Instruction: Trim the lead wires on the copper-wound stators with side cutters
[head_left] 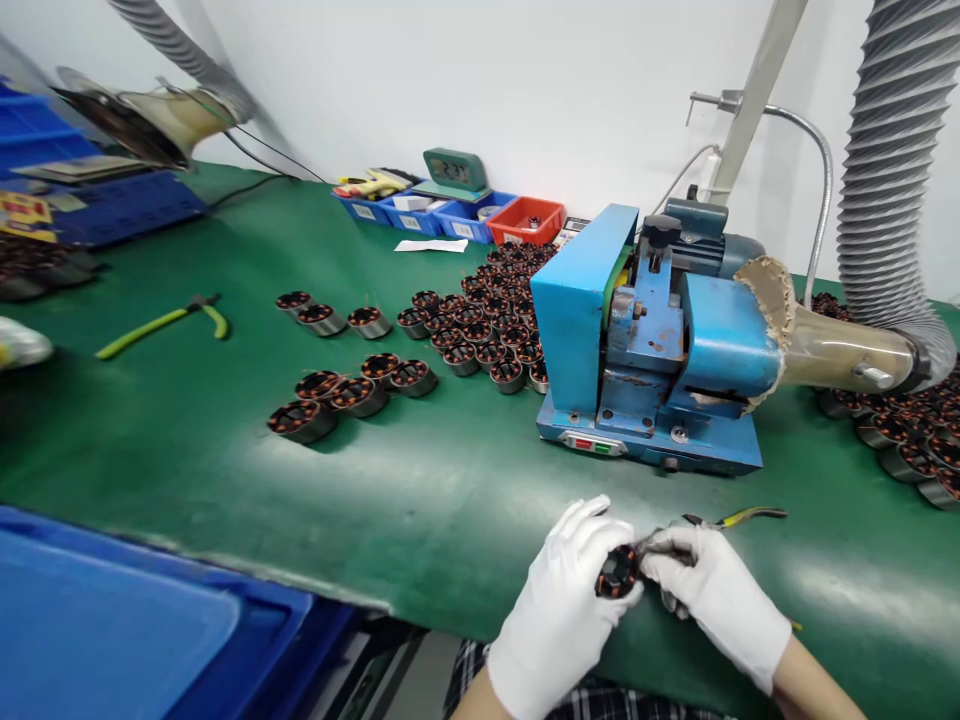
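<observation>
While the left hand (559, 600) grips a wound stator (616, 574) at the near edge of the green bench (420, 490), the right hand (712, 590) fingers clench pliers (739, 517) against it. Trimming its wire seems in hand; next calls for a precise, gentle cut.

Both gloved hands, left hand (559, 600) and right hand (716, 590), grip one stator (618, 573).

I see a green tabletop (450, 490) carrying a blue machine (645, 350), stators (487, 310) clustered left of it, more stators (907, 430) at right, green pliers (161, 322), coloured bins (450, 215) along the wall.
</observation>
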